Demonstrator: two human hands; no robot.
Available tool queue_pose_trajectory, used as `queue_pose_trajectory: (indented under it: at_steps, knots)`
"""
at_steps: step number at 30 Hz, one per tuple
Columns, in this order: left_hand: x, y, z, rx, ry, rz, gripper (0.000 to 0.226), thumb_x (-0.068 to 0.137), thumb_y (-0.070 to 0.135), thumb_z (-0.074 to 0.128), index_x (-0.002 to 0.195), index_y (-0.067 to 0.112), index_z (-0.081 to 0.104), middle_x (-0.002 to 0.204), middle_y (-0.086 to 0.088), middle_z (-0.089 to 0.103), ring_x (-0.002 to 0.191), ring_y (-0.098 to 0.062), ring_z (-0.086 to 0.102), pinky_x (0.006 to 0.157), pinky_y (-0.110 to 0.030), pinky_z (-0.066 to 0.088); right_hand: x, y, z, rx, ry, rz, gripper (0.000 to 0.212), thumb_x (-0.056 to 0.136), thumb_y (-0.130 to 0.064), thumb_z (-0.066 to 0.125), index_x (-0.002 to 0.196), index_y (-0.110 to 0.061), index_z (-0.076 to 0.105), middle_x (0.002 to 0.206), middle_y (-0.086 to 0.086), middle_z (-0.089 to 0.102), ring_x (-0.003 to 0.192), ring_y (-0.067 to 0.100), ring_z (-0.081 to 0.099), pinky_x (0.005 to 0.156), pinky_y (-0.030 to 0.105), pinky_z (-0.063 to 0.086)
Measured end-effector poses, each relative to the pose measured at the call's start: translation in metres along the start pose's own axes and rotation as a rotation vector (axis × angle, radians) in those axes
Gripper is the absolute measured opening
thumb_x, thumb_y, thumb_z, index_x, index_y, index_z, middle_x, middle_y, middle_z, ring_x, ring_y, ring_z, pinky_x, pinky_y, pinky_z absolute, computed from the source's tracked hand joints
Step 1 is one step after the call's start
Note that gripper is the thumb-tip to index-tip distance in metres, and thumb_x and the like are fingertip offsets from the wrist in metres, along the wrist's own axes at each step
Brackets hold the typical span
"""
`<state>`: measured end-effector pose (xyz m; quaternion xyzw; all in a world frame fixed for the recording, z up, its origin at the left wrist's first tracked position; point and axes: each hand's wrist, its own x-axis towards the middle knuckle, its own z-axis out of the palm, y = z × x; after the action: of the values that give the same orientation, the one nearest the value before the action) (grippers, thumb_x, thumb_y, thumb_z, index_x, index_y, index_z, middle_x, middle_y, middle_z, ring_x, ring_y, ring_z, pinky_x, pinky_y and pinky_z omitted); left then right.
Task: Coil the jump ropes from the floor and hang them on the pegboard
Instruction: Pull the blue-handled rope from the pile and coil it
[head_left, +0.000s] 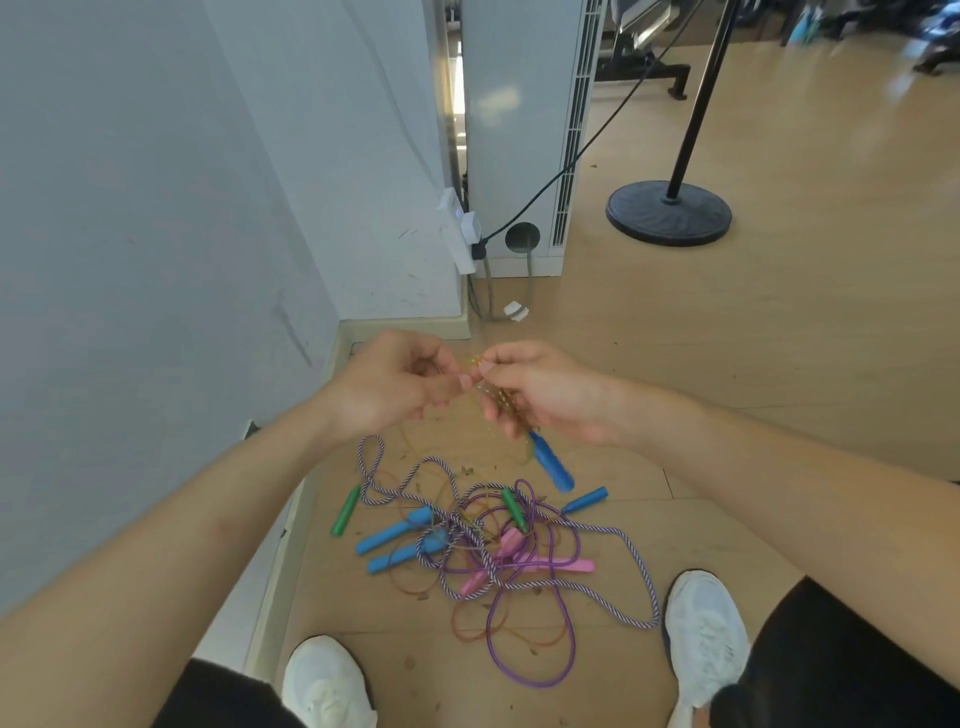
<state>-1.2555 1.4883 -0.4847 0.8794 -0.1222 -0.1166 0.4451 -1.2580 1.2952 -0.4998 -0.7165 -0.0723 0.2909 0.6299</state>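
Pinching a thin yellowish rope (470, 364) between both hands, your left hand (387, 382) and right hand (540, 395) hold it above the tangled jump ropes (483, 545) on the floor (727, 364); a blue handle (551, 462) dangles below your right hand.

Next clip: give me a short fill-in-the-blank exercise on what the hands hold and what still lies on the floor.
1. The right hand holds a coiled thin yellowish rope whose dangling handle is ____ in colour.
2. The left hand pinches the same rope ____ the right hand.
3. The tangled pile of jump ropes lies on the wooden ____.
4. The person's two shoes are ____.

Missing words: blue; beside; floor; white
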Motion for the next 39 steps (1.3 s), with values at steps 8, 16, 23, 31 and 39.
queue_pose_trajectory:
  at_steps: [8,16,23,31,39]
  knots:
    - [-0.005,0.002,0.003,0.028,-0.112,0.006,0.018,0.082,0.023,0.080,0.089,0.008,0.073,0.067,-0.007,0.070,0.061,-0.011,0.063,0.058,-0.021,0.052,-0.002,-0.013,-0.015,-0.417,-0.196,0.063,0.023,0.104,-0.026,0.048,0.093,-0.013,0.063,0.060,-0.007,0.029,0.050,0.008,0.026,0.052,0.023,0.028]
    - [-0.002,-0.003,-0.020,-0.019,0.020,-0.035,0.016,0.086,0.026,0.077,0.082,0.012,0.072,0.066,-0.001,0.064,0.063,-0.010,0.059,0.068,-0.024,0.052,0.002,-0.037,-0.055,0.124,0.178,-0.139,0.016,0.104,-0.019,0.050,0.090,-0.016,0.059,0.055,-0.009,0.028,0.048,0.007,0.021,0.044,0.021,0.021]
    - [0.001,-0.019,-0.052,-0.061,0.135,-0.180,0.019,0.090,0.025,0.073,0.087,0.007,0.070,0.068,-0.002,0.062,0.059,-0.009,0.061,0.064,-0.019,0.054,0.001,-0.052,-0.106,0.786,0.574,-0.145,0.030,0.105,-0.023,0.045,0.075,-0.019,0.046,0.044,-0.010,0.027,0.036,0.005,0.021,0.039,0.019,0.017]
    - [0.003,-0.029,-0.070,-0.233,0.269,-0.247,0.009,0.091,0.017,0.071,0.090,0.008,0.069,0.068,-0.004,0.061,0.058,-0.016,0.056,0.078,-0.037,0.057,0.002,-0.044,-0.119,0.857,0.707,-0.062,0.031,0.104,-0.018,0.040,0.074,-0.018,0.045,0.045,-0.009,0.028,0.035,0.007,0.022,0.037,0.019,0.022]
    - [0.003,-0.009,-0.033,0.105,0.053,-0.125,0.017,0.087,0.027,0.075,0.078,0.013,0.072,0.054,0.007,0.056,0.053,-0.008,0.049,0.053,-0.025,0.040,0.010,-0.034,-0.086,0.673,0.529,0.007,0.017,0.102,-0.024,0.051,0.090,-0.017,0.061,0.059,-0.008,0.045,0.045,0.007,0.041,0.047,0.021,0.041]
